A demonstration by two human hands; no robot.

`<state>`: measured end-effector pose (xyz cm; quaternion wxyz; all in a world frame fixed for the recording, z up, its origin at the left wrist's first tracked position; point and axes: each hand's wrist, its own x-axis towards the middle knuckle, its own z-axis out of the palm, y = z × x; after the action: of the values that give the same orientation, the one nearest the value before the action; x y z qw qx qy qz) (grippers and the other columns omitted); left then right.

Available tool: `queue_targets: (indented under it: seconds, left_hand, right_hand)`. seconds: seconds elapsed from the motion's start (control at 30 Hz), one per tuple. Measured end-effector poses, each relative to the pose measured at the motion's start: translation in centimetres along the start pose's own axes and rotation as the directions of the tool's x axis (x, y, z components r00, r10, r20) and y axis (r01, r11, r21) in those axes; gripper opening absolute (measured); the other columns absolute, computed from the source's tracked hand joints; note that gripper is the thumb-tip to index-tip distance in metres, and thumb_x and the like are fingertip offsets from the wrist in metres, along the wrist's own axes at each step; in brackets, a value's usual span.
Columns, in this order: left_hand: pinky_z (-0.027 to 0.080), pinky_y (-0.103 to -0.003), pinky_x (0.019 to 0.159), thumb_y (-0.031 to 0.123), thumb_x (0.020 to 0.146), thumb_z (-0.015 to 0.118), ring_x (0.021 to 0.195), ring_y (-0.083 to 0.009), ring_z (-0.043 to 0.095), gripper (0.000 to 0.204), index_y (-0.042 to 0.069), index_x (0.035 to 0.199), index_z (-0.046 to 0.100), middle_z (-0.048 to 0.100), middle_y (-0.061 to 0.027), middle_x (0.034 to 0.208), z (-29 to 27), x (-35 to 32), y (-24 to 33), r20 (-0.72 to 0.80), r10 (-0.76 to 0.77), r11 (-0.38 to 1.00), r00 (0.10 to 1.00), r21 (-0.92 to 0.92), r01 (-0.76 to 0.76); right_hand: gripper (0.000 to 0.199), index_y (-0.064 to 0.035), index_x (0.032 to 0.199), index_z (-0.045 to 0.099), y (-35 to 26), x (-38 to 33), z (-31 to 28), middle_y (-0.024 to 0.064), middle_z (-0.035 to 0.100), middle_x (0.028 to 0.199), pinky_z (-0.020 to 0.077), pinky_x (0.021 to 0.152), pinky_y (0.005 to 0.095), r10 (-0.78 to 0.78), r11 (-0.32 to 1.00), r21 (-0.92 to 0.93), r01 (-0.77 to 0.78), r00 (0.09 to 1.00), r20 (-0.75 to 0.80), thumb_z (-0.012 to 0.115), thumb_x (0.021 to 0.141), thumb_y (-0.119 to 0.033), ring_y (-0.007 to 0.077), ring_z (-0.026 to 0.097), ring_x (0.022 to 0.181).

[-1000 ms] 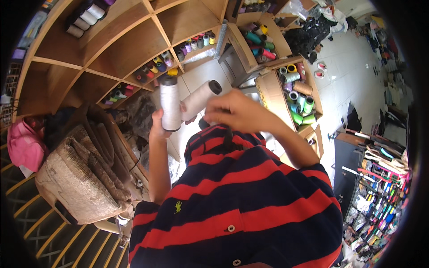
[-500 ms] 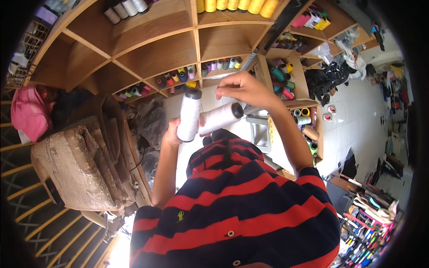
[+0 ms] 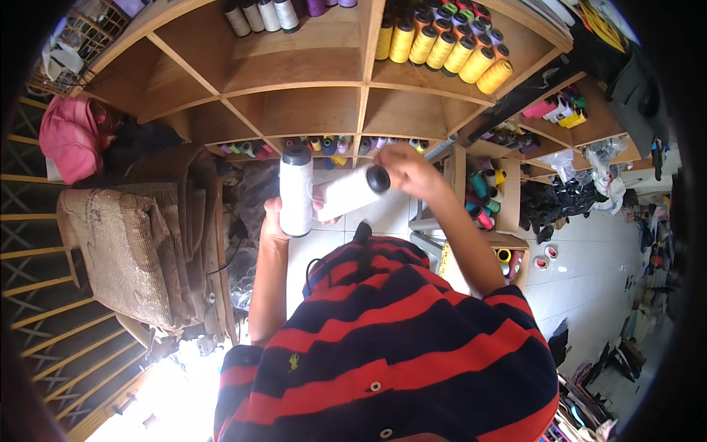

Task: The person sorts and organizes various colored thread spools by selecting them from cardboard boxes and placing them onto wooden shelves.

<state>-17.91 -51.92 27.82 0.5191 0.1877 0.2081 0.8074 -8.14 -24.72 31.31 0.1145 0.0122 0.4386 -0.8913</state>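
My left hand [image 3: 274, 221] is closed round two large white thread spools. One white spool [image 3: 296, 195] stands nearly upright with its dark end up. The other, a tilted white spool [image 3: 346, 194], leans out to the right, its dark end toward my right hand [image 3: 414, 173]. That hand is beside the dark end, its fingers curled in and slightly blurred. Whether a thread is pinched in them is too small to make out.
Ahead is a wooden shelf [image 3: 294, 88] with yellow spools [image 3: 442, 51] at upper right and white spools [image 3: 269, 15] at upper left. Folded brown sheeting [image 3: 125, 250] and a pink bag [image 3: 72, 136] are at left. A box of spools [image 3: 482, 195] stands at right.
The view has tilted up, showing more of the upper shelf. My right hand has come closer to the tilted spool's dark end, and its fingers look more curled. Both spools stay in my left hand.
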Motion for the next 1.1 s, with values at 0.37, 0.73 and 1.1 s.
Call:
queue_targets:
  seconds: [0.37, 0.73, 1.1]
  left_hand:
    - [0.052, -0.035, 0.064, 0.063, 0.063, 0.068, 0.080, -0.0308, 0.065, 0.089, 0.002, 0.124, 0.045, 0.063, -0.0144, 0.093, 1.1, 3.7, 2.1, -0.192, -0.148, 0.891, 0.970, 0.399, 0.215]
    - [0.051, -0.039, 0.062, 0.069, 0.065, 0.063, 0.077, -0.0337, 0.064, 0.080, 0.000, 0.105, 0.058, 0.063, -0.0150, 0.078, 1.1, 7.7, 4.1, -0.010, -0.008, 0.987, 1.000, 0.161, 0.009]
    - [0.050, -0.038, 0.077, 0.061, 0.064, 0.068, 0.089, -0.0293, 0.062, 0.082, 0.002, 0.118, 0.051, 0.060, -0.0126, 0.098, -1.5, 7.2, 6.5, -0.195, -0.093, 0.894, 0.976, 0.416, 0.168]
  right_hand:
    - [0.016, -0.0053, 0.093, 0.063, -11.1, 0.9, 7.0, -0.0026, 0.064, 0.081, 0.0318, 0.050, 0.0183, -0.040, 0.647, -0.755, 0.107, 0.993, 0.107, 0.059, 0.093, -0.021, 0.0009, 0.043, 0.061]
    - [0.014, -0.0024, 0.103, 0.053, -3.2, -1.7, 3.6, -0.0027, 0.045, 0.059, 0.0300, 0.041, 0.0209, -0.049, 0.959, -0.284, 0.008, 0.989, -0.137, 0.054, 0.089, -0.004, 0.0063, 0.040, 0.045]
    - [0.014, -0.0020, 0.081, 0.068, -9.6, 5.2, 10.4, 0.0023, 0.062, 0.063, 0.0409, 0.050, 0.0236, -0.360, 0.426, -0.896, 0.124, 0.932, -0.042, 0.066, 0.085, -0.015, 0.0075, 0.051, 0.053]
